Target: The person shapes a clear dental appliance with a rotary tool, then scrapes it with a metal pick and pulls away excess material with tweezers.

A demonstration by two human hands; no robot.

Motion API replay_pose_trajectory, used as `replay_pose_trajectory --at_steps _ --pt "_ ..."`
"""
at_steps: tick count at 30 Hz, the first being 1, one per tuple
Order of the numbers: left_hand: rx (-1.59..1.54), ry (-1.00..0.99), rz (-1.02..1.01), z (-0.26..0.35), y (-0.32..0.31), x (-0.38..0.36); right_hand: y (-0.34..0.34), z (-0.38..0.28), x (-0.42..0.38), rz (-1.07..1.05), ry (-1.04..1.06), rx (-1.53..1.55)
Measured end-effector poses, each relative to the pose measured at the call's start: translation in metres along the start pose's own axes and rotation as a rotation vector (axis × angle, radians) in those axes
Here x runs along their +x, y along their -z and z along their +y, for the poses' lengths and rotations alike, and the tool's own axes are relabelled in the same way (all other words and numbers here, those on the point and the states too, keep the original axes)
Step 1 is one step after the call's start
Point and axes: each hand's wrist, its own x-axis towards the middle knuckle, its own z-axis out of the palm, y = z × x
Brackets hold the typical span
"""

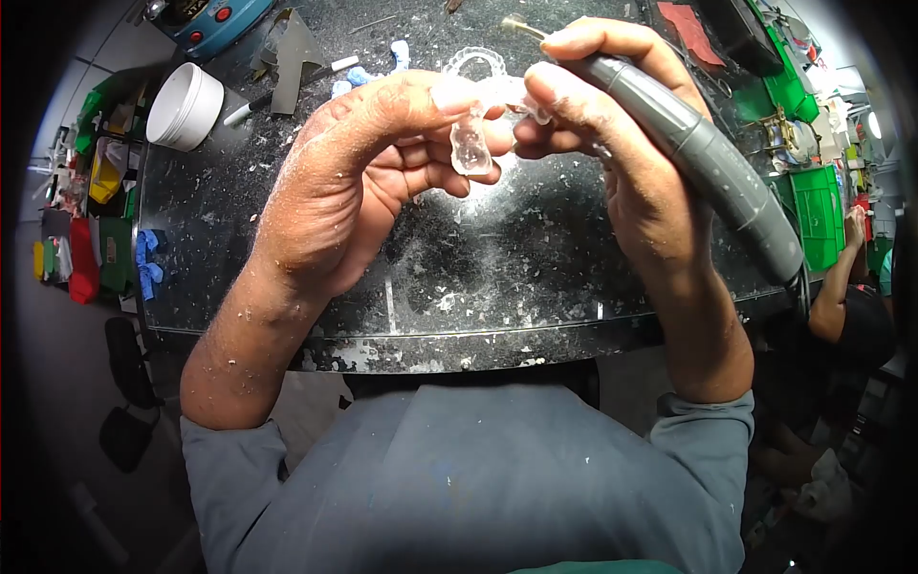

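Observation:
A clear dental splint (470,151), dusted white, is held up over the bench between both hands. My left hand (354,143) is closed on it, thumb on top and fingers curled beneath. My right hand (636,124) grips a grey rotary handpiece (688,134), which lies across the hand with its bur end (521,27) pointing up and left, away from the splint. The right thumb and lower fingers also touch the splint's right side. Just behind the fingers shows a clear scalloped arch (475,57). White dust covers both hands and the left forearm.
On the dark, dust-speckled bench (459,268) stand a white tub (186,107) and a blue device (215,24). A marker (287,91), blue scraps (400,55) and red sandpaper (690,33) lie farther back. Green bins (819,215) line the right. Another person's arm (840,277) shows there.

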Motion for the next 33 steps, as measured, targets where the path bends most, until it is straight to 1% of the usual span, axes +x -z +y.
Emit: replay_pose_trajectory --at_steps 1,2,4,6,8,10,11,13,14,16,17,18,20,22,24,25,26,28,30,31,32,33 --pt "0.000 0.000 0.001 0.000 0.002 0.001 0.002 -0.011 -0.003 -0.068 -0.199 0.342" --pt "0.040 -0.010 -0.013 -0.001 0.005 0.002 -0.003 -0.015 -0.004 -0.069 -0.200 0.343" --pt "0.078 -0.017 -0.024 0.000 0.005 0.001 -0.016 -0.018 -0.007 -0.024 0.066 -0.044" --pt "0.178 0.028 0.034 0.006 -0.002 -0.001 -0.006 0.006 -0.002 -0.141 0.183 0.096" --pt "0.136 0.017 0.019 0.006 -0.002 -0.002 -0.006 0.008 -0.006 -0.130 0.166 0.105" --pt "0.192 0.025 -0.003 0.005 -0.002 0.000 -0.009 0.001 -0.004 -0.112 0.193 -0.042" --pt "0.191 0.025 -0.004 0.004 -0.001 0.000 -0.005 0.002 -0.003 -0.111 0.192 -0.042" --pt "0.062 0.000 -0.011 -0.002 0.004 0.000 0.007 0.005 0.000 -0.165 0.095 -0.112" --pt "0.061 0.000 -0.010 -0.004 0.005 0.000 0.006 0.004 0.000 -0.165 0.095 -0.112" --pt "-0.032 -0.038 -0.061 -0.006 0.007 0.001 0.002 0.001 -0.003 -0.187 -0.012 0.201" --pt "-0.032 -0.038 -0.062 -0.007 0.008 0.001 -0.001 -0.005 -0.003 -0.140 -0.102 0.248" --pt "-0.080 -0.033 -0.068 -0.007 0.009 0.001 -0.002 -0.007 -0.002 -0.139 -0.102 0.248" --pt "-0.127 -0.027 -0.075 -0.007 0.009 0.002 -0.002 -0.008 -0.001 -0.022 -0.216 0.291" --pt "-0.130 -0.006 -0.060 -0.007 0.008 0.003 0.003 -0.008 -0.001 -0.026 -0.225 0.340" --pt "-0.120 0.016 -0.041 -0.002 0.003 0.002 0.007 -0.004 0.002 -0.105 -0.139 0.406" --pt "-0.112 0.036 -0.021 0.000 -0.001 0.002 0.005 -0.011 0.001 -0.056 -0.198 0.427" --pt "-0.113 0.037 -0.022 0.001 -0.003 0.002 0.001 -0.010 0.001 -0.055 -0.199 0.426" --pt "-0.023 0.053 0.029 0.003 -0.005 0.001 -0.005 -0.008 0.003 0.114 -0.205 0.235" --pt "-0.043 0.042 0.032 0.003 -0.004 0.002 0.004 0.003 0.006 0.008 0.100 0.175" --pt "-0.064 0.031 0.033 0.003 -0.004 0.002 0.002 0.011 0.011 0.056 0.274 0.132" --pt "-0.066 0.031 0.033 0.003 -0.004 0.002 0.003 0.008 0.007 0.165 0.251 0.033" --pt "-0.063 0.022 0.032 0.003 -0.004 0.002 -0.006 0.009 0.007 0.249 0.320 0.065"
